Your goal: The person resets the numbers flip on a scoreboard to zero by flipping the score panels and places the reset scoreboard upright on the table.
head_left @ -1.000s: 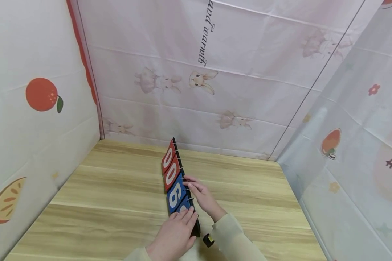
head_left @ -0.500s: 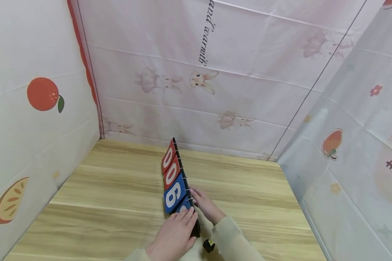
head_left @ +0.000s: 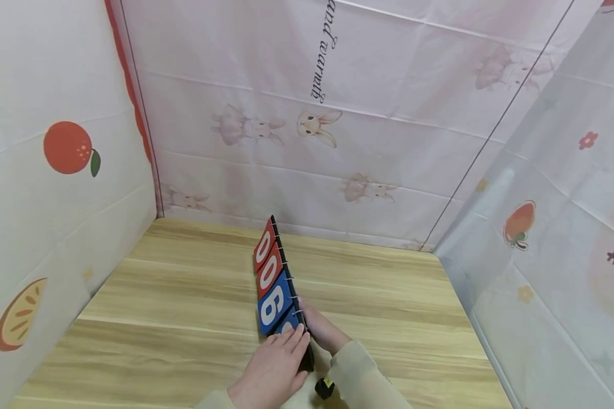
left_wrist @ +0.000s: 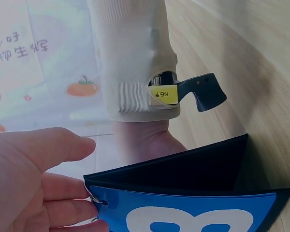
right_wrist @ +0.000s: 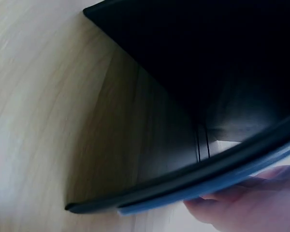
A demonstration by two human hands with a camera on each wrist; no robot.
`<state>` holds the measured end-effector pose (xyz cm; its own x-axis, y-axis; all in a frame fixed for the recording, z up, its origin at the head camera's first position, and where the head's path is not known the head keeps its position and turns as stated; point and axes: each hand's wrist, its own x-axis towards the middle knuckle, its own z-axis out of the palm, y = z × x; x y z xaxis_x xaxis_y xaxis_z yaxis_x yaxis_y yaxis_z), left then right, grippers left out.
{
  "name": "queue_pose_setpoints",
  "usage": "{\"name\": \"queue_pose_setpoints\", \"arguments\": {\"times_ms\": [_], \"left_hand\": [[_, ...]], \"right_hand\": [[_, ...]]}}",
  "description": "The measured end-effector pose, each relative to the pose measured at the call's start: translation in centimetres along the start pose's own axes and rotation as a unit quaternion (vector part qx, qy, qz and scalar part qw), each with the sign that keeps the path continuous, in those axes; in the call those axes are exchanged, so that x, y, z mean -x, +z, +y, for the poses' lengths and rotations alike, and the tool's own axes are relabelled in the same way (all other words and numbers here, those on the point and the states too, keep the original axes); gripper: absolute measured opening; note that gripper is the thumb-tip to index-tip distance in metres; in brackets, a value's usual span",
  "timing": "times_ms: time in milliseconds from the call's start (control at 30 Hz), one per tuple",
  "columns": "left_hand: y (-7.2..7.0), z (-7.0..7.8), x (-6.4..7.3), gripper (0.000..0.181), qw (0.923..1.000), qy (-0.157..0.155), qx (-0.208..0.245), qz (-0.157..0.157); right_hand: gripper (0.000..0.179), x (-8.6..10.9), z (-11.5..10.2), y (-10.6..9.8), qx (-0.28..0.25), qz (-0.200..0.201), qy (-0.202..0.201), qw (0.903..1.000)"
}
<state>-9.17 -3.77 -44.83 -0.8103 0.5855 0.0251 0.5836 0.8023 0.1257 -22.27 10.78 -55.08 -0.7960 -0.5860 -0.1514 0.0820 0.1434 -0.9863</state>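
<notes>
A tabletop flip scoreboard (head_left: 270, 272), black and tent-shaped, stands lengthwise on the table, with red cards showing zeros and blue cards with white digits hung on rings. My left hand (head_left: 273, 366) lies over its near blue card (left_wrist: 193, 210), fingers straight at the ridge; in the left wrist view the thumb stands apart from the board. My right hand (head_left: 323, 329) is at the black back panel, its fingers mostly hidden behind the ridge. In the right wrist view the black inside (right_wrist: 222, 63) of the tent is seen from its end, with fingers (right_wrist: 251, 203) against the blue card outside.
The wood-grain table (head_left: 174, 318) spreads around the scoreboard. Printed cloth hangs at the back (head_left: 409, 147), on the left (head_left: 15, 216) and on the right. A black wrist mount (left_wrist: 203, 92) with a yellow label sticks out from the right sleeve.
My right hand has drawn back from the ridge beside the blue card and now sits lower, behind the panel. The middle blue card has swung a little outward to the left. My left hand stays put.
</notes>
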Motion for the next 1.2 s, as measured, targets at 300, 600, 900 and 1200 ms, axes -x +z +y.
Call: {"name": "queue_pose_setpoints", "arguments": {"times_ms": [300, 600, 900, 1200], "left_hand": [[-0.1, 0.0, 0.2, 0.059, 0.9999, 0.006, -0.004, 0.01], [-0.1, -0.1, 0.2, 0.059, 1.0, 0.007, 0.0, 0.001], [-0.3, -0.1, -0.1, 0.061, 0.9985, -0.007, 0.026, -0.048], [0.1, 0.1, 0.0, 0.059, 1.0, 0.005, 0.0, 0.004]], "right_hand": [[0.056, 0.2, -0.4, 0.2, 0.003, 0.011, -0.005, 0.9999], [0.062, 0.8, -1.0, 0.9, 0.015, 0.099, 0.034, 0.9943], [0.077, 1.1, -0.7, 1.0, 0.012, 0.228, 0.062, 0.9717], [0.063, 1.3, -0.7, 0.9, 0.012, 0.171, 0.049, 0.984]]}}
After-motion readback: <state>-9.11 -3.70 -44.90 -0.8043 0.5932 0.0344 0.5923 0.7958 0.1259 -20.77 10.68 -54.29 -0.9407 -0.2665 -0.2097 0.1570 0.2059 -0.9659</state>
